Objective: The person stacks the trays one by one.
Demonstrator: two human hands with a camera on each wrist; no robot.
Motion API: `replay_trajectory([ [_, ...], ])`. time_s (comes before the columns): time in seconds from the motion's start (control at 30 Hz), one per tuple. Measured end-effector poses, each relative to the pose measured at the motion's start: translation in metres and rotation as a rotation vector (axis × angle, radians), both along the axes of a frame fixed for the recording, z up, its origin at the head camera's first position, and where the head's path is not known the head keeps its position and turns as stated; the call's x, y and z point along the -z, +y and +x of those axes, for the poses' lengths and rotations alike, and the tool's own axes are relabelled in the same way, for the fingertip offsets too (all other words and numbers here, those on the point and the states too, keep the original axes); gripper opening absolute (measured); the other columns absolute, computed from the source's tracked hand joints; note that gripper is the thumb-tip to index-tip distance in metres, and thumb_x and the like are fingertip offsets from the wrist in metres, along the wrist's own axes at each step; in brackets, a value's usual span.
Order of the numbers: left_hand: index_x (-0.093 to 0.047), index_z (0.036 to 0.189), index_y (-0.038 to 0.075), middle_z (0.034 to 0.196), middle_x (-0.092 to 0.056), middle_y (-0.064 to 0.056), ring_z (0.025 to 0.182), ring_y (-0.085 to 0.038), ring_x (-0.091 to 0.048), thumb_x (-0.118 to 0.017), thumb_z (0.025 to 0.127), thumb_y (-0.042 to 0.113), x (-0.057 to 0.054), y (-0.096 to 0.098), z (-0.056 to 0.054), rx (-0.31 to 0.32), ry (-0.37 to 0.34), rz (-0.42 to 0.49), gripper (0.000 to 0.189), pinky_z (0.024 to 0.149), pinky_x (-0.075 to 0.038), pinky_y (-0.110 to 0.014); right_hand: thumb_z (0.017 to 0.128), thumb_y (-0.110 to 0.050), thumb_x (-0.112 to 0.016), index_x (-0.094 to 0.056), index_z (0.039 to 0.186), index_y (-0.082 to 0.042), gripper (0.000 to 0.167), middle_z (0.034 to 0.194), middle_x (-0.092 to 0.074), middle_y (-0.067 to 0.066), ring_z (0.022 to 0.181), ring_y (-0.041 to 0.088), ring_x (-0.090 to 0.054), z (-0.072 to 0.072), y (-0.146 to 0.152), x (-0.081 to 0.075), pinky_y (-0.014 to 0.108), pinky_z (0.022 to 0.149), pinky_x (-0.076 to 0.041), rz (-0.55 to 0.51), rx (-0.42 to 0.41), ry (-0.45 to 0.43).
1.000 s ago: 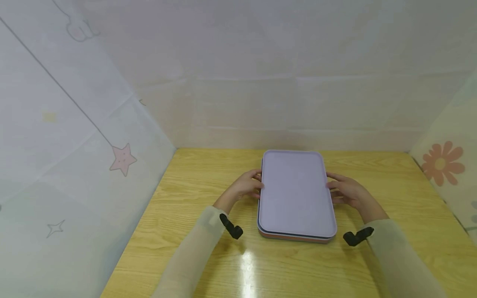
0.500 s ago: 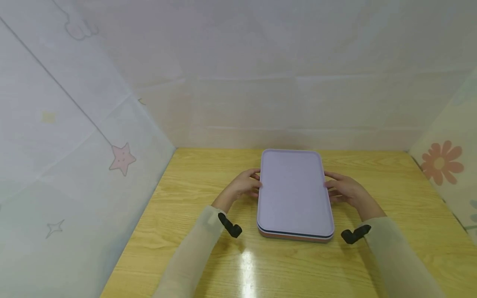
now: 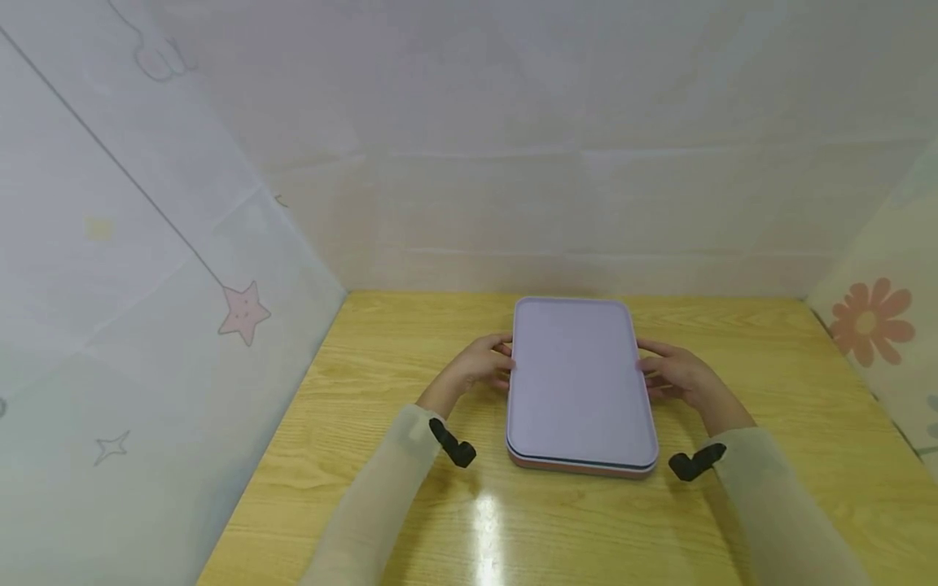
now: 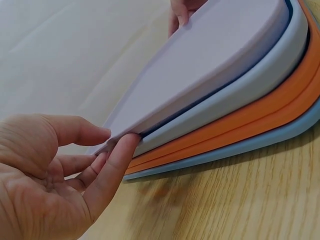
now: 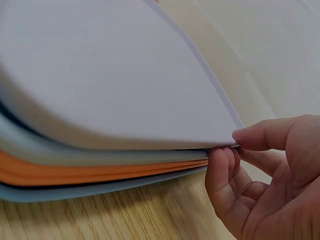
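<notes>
A pale lilac rectangular tray with a low raised rim lies on top of a stack of trays. Below it show a dark blue edge, a light grey tray, orange trays and a blue tray at the bottom. My left hand pinches the lilac tray's left side, thumb at the rim and fingers against the side below. On the opposite side my right hand pinches the rim the same way, thumb on top and fingers curled beneath in the right wrist view.
The stack stands on a wood-grain table, its far end near the back wall sheet. Patterned sheets hang at left and right, one with a pink star, the other with a red flower. Black wrist mounts sit on both sleeves.
The lilac tray has shifted slightly left and sits more evenly over the stack; the dark edge at its left side is now covered. Both hands keep their grip, the right one moving slightly left.
</notes>
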State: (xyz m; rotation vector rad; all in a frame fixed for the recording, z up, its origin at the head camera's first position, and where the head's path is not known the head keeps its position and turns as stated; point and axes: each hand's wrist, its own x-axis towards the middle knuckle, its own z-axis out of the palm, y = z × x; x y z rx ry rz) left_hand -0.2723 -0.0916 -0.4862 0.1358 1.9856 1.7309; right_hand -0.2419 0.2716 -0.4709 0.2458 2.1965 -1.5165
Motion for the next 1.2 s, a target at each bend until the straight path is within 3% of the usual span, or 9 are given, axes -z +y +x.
replay_trajectory([
  [0.6,-0.041,0.153,0.003,0.127,-0.053,-0.018,0.110,-0.035,-0.062,-0.061,0.099,0.007,-0.006,-0.006,-0.005,0.002,-0.017,-0.041,0.058,0.089,-0.059,-0.052,0.101,-0.017,-0.061,-0.027,0.161,-0.009,0.069,0.095,-0.067,0.003,0.081,0.015,-0.065,-0.001,-0.002,0.001,0.030,0.073,-0.058,-0.010,-0.002,0.007],
  [0.87,-0.044,0.150,0.001,0.123,-0.060,-0.018,0.104,-0.029,-0.064,-0.058,0.101,0.014,-0.006,-0.007,-0.002,0.003,-0.010,-0.054,0.053,0.090,-0.058,-0.053,0.101,-0.015,-0.061,-0.030,0.159,-0.004,0.066,0.096,-0.066,0.002,0.082,0.014,-0.065,0.001,-0.001,0.002,0.030,0.075,-0.059,-0.013,-0.017,0.016],
  [1.03,-0.047,0.149,0.003,0.118,-0.063,-0.021,0.107,-0.033,-0.065,-0.056,0.102,0.017,-0.004,-0.014,0.000,0.014,0.021,-0.046,0.050,0.088,-0.060,-0.048,0.102,-0.013,-0.054,-0.033,0.154,0.004,0.059,0.101,-0.063,0.008,0.082,0.014,-0.067,0.003,0.007,-0.001,0.034,0.079,-0.061,0.013,-0.053,0.080],
  [1.2,-0.048,0.147,0.001,0.129,-0.057,-0.021,0.115,-0.039,-0.060,-0.055,0.103,0.014,-0.002,-0.024,0.001,0.010,0.092,-0.077,0.047,0.092,-0.058,-0.051,0.105,-0.019,-0.050,-0.034,0.153,0.006,0.056,0.118,-0.058,0.023,0.090,0.020,-0.067,0.004,0.020,-0.003,0.037,0.083,-0.061,0.081,-0.089,0.160],
])
